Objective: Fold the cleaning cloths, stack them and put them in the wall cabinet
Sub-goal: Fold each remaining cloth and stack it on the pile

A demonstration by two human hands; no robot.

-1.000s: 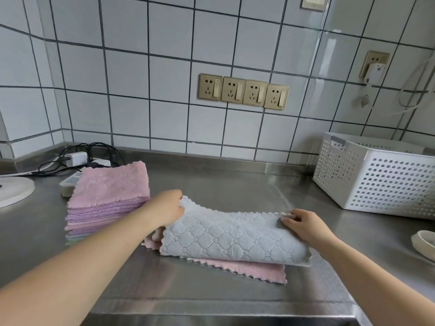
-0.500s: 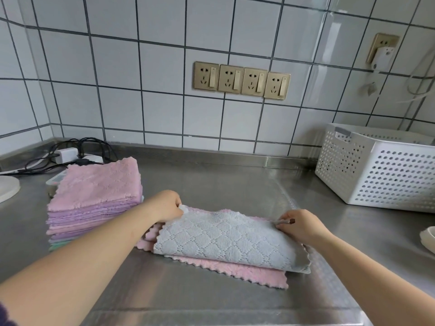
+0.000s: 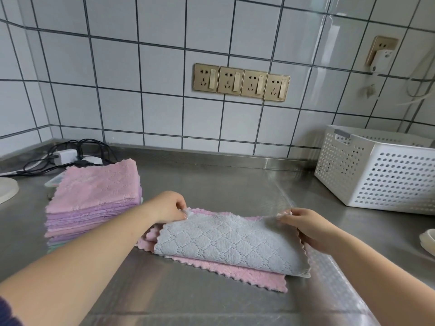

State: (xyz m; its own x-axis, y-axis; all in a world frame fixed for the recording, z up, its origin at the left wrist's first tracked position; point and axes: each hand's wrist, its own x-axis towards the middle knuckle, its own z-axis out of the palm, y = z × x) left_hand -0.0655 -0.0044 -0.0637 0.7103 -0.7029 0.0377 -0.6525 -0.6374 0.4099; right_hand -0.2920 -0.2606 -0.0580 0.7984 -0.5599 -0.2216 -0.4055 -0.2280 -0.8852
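Now both hands pinch grey cloth

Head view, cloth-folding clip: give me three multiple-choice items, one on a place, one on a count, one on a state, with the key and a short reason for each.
1. Where is the stack of folded cloths?
A. in the white basket
B. on the counter, left of the grey cloth
C. on the grey cloth

2. How many wall sockets sit in the row?
A. two
B. four
C. six

3. What is the state of the grey cloth?
A. pinched at its far corners by both hands
B. lying untouched
C. hanging off the counter

Key: 1 B, the stack stands at the left near the cables; 2 B, four gold plates side by side; 3 A, left hand and right hand each pinch a corner.
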